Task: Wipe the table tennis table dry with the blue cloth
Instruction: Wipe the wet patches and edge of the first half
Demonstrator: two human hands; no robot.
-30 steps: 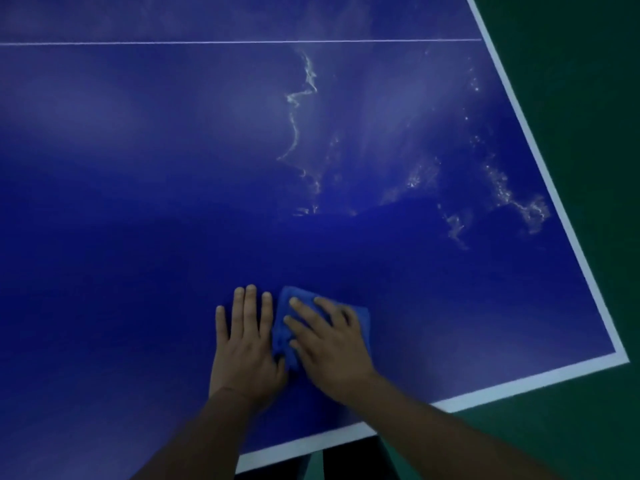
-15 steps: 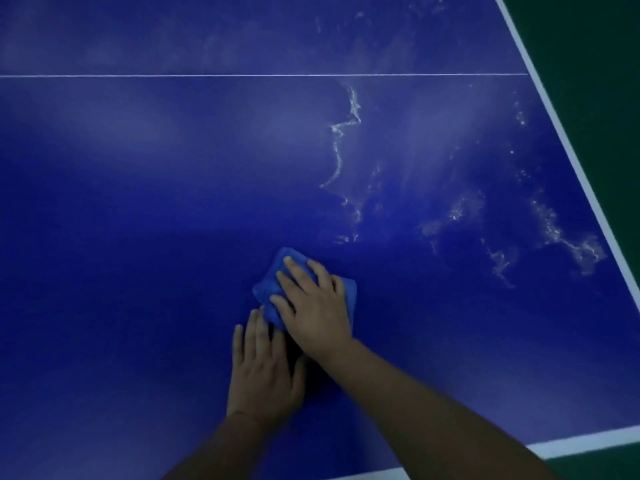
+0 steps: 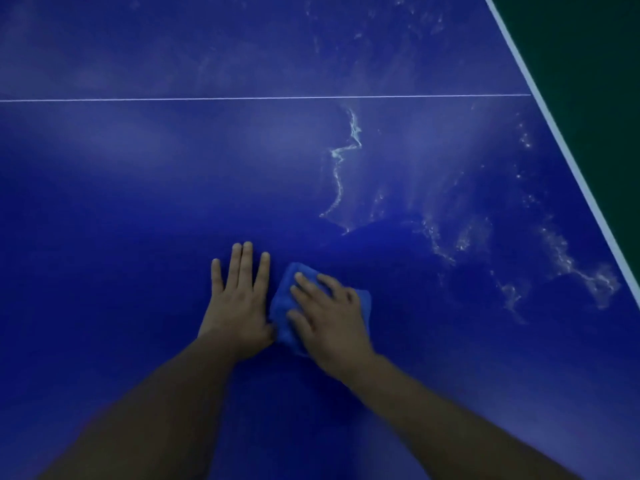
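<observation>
The bench (image 3: pixel 138 202) was a smooth, hard, deep blue slab with a slight sheen, lighter in hazy bands across its far half and darker toward the near side. A thin white line (image 3: pixel 242 98) ran straight across it from left to right, far from the hands, and met a broader white edge stripe (image 3: pixel 561 140) that slanted down the right side; beyond that stripe lay a dark green floor (image 3: pixel 588 46). The blue cloth (image 3: pixel 280 306) sat on the bench near the middle of the view, a small, soft, bunched pad with rounded, crumpled edges, a shade brighter than the surface under it. The right hand (image 3: pixel 329 323) lay on top of it, palm down, its fingers (image 3: pixel 304 282) spread a little and only lightly bent, pressing the cloth flat rather than gripping it. The left hand (image 3: pixel 239 306) rested just to the left of the cloth, touching or almost touching its edge, flat on the bare surface with the fingers (image 3: pixel 247 265) straight, close together and holding nothing. Farther off and to the right, a thin, ragged water streak (image 3: pixel 341 174) wound across the bench, pale and glinting, and scattered beads and a wavy wet trail (image 3: pixel 571 268) lay nearer the right edge, well apart from the cloth
</observation>
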